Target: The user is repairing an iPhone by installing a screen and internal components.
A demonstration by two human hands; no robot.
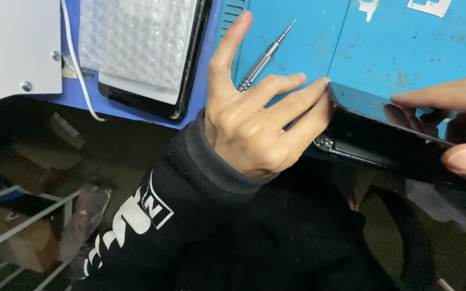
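A black phone [384, 134] with a glossy dark screen is held over the front edge of the blue work mat [395, 48]. My left hand [254, 118] presses its fingertips against the phone's left end, index finger raised. My right hand [454, 129] grips the phone's right side, fingers on the screen and thumb on the near edge. A black sleeve covers my left forearm.
A slim metal screwdriver [262, 59] lies on the mat just behind my left hand. A dark screen panel under bubble wrap [136, 48] rests at left, beside a white cable [79, 70] and a white box [12, 48]. Small metal brackets [430, 6] lie at the far edge.
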